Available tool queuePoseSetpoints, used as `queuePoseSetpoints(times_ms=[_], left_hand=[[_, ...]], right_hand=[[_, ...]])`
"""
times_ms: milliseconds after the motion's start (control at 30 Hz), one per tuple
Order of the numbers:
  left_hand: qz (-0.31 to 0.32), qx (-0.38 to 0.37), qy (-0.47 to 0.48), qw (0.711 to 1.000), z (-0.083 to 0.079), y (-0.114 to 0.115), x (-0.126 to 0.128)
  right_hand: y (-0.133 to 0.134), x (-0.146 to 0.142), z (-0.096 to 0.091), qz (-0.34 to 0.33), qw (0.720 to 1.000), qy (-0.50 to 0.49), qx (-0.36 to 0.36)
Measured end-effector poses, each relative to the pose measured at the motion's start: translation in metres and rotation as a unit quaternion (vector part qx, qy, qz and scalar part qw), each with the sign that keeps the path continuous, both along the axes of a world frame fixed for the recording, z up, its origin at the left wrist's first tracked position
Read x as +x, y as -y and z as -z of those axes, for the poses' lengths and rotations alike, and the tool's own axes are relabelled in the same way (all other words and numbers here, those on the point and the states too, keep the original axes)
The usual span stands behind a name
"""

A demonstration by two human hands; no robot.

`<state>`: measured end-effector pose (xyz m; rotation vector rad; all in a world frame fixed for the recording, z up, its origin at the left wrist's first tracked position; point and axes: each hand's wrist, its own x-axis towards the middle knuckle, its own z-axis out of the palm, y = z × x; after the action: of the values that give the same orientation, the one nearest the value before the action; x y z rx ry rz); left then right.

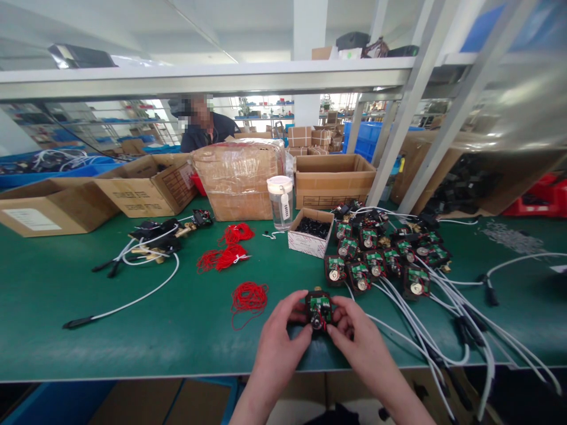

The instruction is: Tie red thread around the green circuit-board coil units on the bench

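Between my two hands, near the front edge of the green table, is a black housing with a green circuit board [319, 308], a round silver part and red wires. My left hand [283, 330] grips its left side with thumb and fingers. On its right side, the fingers of my right hand [354, 327] are closed against the housing. Several similar circuit-board units [376, 262] with white cables stand grouped to the right. A loose bundle of red wire [249, 298] lies left of my hands, with more red wire bundles [224, 258] behind it.
A small box of black parts [310, 231] and a clear lidded cup [280, 203] stand behind my hands. Black-and-brass units with white cables [162, 239] lie at left. Cardboard boxes [241, 177] line the back beneath a metal shelf [212, 79]. A person [206, 127] is beyond them.
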<state>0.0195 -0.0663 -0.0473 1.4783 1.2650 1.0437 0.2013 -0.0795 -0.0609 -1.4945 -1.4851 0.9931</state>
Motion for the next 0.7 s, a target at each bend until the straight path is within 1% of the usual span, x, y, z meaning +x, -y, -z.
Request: queuePoseSetpoints(times_ms=[200,433,600,700], left_hand=[[-0.015,0.008,0.004,1.0,0.0,-0.001,0.006],[-0.049,0.01,-0.004,0.999,0.002,0.0,0.016],[-0.082,0.017,-0.014,0.996,0.002,0.003,0.024],[-0.088,0.015,-0.022,0.996,0.002,0.004,0.027]], right_hand=[[-0.001,-0.002,-0.002,0.004,1.0,-0.009,-0.012],[0.0,-0.004,-0.006,0.006,1.0,-0.018,-0.015],[0.001,-0.006,-0.004,0.02,0.999,-0.031,-0.01],[0.002,-0.006,-0.002,0.028,0.999,-0.038,-0.004]])
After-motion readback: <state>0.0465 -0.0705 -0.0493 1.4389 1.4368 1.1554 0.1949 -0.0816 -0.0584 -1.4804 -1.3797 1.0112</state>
